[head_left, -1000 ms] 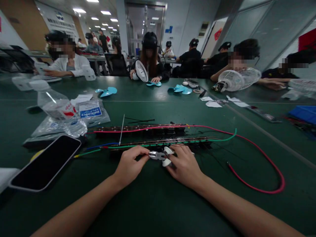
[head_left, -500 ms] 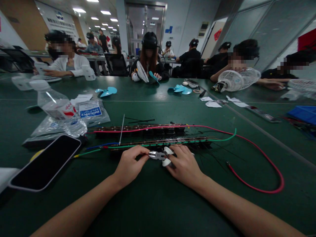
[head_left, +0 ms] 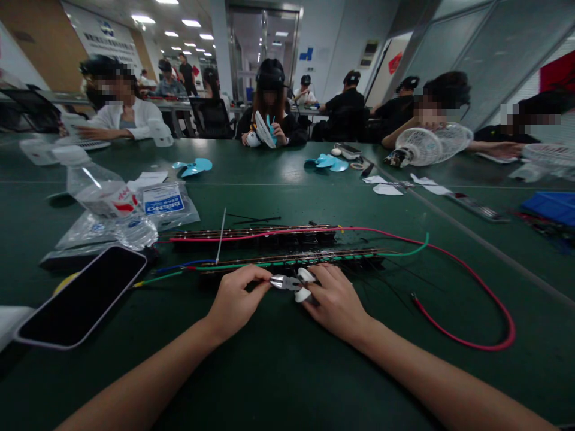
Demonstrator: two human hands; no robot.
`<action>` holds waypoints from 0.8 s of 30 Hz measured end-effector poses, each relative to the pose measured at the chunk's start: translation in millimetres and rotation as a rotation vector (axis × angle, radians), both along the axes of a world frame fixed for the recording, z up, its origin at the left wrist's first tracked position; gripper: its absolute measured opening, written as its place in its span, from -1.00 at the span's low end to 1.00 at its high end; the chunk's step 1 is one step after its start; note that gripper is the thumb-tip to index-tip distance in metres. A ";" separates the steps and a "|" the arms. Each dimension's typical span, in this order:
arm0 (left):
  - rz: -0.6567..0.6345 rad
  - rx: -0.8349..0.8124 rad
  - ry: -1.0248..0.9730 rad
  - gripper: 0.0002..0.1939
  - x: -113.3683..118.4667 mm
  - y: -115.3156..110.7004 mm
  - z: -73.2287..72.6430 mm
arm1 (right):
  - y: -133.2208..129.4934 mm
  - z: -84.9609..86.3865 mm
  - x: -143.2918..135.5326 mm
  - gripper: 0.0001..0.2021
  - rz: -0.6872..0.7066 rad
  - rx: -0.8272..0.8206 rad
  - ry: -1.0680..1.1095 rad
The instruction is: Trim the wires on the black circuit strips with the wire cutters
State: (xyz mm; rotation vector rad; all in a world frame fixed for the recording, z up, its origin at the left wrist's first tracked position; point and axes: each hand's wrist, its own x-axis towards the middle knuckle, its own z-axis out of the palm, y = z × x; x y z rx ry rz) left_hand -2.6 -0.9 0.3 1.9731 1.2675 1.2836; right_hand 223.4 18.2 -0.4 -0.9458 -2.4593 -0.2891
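A big dark green table (head_left: pixel 287 371) lies under my fingers, and I can see it go far out in front of them. Just past the fingers are two long black strips with thin metal rods along the top. The near strip (head_left: pixel 287 257) is right by the fingertips, and the far strip (head_left: pixel 300 238) lies behind it. A long red wire (head_left: pixel 510 336) runs along the far strip, then loops round well to the right of the right fingers. Left of the left fingers I see a phone (head_left: pixel 83 299) with a black screen, and a clear plastic bottle (head_left: pixel 110 197) behind it.

My right hand (head_left: pixel 335 296) has its fingers curled round the spread white handles of the wire cutters (head_left: pixel 287 283), whose metal nose points left. My left hand (head_left: pixel 238 296) has its thumb and pointing finger almost together at that nose; I cannot tell if they pinch anything. A green wire (head_left: pixel 408 254) runs along the near strip, and its end sticks up to the right, past the right fingers. A thin white zip tie (head_left: pixel 221 235) stands up from the near strip, beyond the left fingers.
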 end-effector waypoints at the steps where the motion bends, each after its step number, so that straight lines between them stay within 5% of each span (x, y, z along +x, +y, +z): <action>1: -0.001 -0.002 0.000 -0.92 -0.2 0.1 -0.1 | 0.0 -0.2 0.3 -0.87 0.000 -0.006 -0.001; 24: 0.018 0.011 0.002 -0.92 0.3 -0.2 -0.3 | -3.0 4.7 -1.4 -0.84 -0.043 -0.057 -0.024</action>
